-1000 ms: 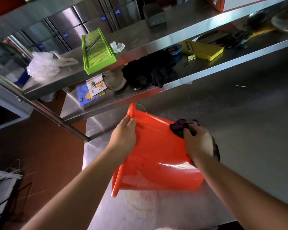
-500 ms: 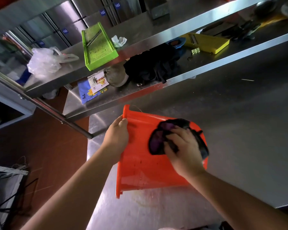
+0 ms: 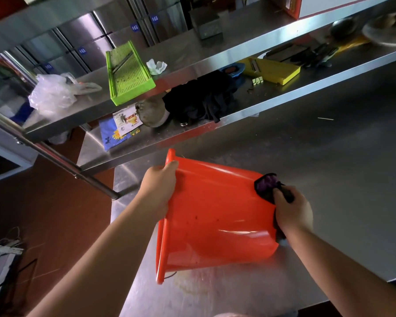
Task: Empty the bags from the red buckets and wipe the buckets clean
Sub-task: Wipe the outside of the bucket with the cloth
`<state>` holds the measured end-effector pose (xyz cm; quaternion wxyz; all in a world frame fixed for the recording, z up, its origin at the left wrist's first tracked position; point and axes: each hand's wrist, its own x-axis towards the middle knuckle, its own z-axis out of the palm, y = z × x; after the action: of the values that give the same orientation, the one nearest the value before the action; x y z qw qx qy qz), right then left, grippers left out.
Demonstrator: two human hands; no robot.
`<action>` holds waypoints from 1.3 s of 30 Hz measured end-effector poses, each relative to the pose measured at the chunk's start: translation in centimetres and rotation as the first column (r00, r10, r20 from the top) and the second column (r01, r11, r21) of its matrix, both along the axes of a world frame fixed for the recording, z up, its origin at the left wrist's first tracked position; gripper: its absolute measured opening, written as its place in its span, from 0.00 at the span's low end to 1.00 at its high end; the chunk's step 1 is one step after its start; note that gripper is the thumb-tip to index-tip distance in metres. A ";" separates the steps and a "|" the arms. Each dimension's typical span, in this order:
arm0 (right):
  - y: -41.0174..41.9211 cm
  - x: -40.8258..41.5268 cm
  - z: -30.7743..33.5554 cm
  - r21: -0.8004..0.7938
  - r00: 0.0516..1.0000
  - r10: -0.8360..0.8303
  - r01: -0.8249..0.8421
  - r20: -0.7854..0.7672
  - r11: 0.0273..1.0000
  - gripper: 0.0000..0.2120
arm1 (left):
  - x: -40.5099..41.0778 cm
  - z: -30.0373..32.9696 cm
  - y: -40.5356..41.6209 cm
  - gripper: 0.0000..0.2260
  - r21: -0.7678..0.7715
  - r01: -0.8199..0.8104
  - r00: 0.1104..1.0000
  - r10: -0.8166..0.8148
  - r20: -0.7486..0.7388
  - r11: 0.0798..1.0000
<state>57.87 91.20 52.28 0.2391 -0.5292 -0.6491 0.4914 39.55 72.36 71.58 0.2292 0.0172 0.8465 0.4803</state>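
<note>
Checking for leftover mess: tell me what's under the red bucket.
The red bucket lies on the steel table; a yellowish smear shows below its rim. Directly beneath is hidden.

steel worktable (image 3: 329,179), two steel shelves (image 3: 215,65) above, red-brown floor (image 3: 55,213), steel cabinets (image 3: 89,42) behind.

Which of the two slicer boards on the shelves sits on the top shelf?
The green slicer board, lying on the top shelf beside the crumpled white tissue. The yellow slicer board lies one shelf lower, further right.

One red bucket (image 3: 217,216), one dark cloth (image 3: 266,187), two hands, two slicers: green (image 3: 128,74) upper left, yellow (image 3: 272,69) upper right.
</note>
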 end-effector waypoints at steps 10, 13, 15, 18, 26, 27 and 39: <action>-0.7 -2.4 5.6 0.244 0.995 0.083 -0.069 -0.050 0.967 0.11 | 2.3 -1.7 2.7 0.24 -0.001 0.081 0.996 -0.081 -0.023 0.997; -3.9 -5.5 8.0 0.355 0.965 0.212 -0.147 -0.151 0.923 0.06 | 2.3 -1.3 4.3 0.20 -0.041 0.112 0.992 -0.114 -0.060 0.993; -6.3 -7.5 10.2 0.355 0.909 0.312 -0.205 -0.277 0.912 0.07 | 2.0 -1.2 5.2 0.17 -0.045 0.101 0.991 -0.105 -0.084 0.994; -8.7 -8.7 12.3 0.325 0.846 0.376 -0.259 -0.379 0.909 0.04 | 1.5 -1.2 5.9 0.16 -0.012 0.080 0.995 -0.081 -0.066 0.997; -6.6 -3.1 4.0 0.630 0.891 0.423 -0.234 -0.165 0.740 0.08 | -0.6 -1.8 4.2 0.16 -0.015 -0.005 1.000 0.005 0.006 1.000; -5.4 -2.2 2.7 0.618 0.924 0.363 -0.214 -0.123 0.756 0.09 | -0.8 -1.7 3.8 0.18 -0.028 -0.020 1.000 0.020 0.008 0.999; 2.7 1.3 -1.4 0.030 1.000 0.017 -0.017 0.010 0.999 0.07 | 0.9 -1.2 5.4 0.23 -0.267 0.067 0.985 -0.107 -0.137 0.961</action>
<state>59.21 93.95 50.90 0.2397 -0.5224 -0.6621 0.4809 40.46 77.76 70.38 0.1860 0.0603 0.9156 0.3513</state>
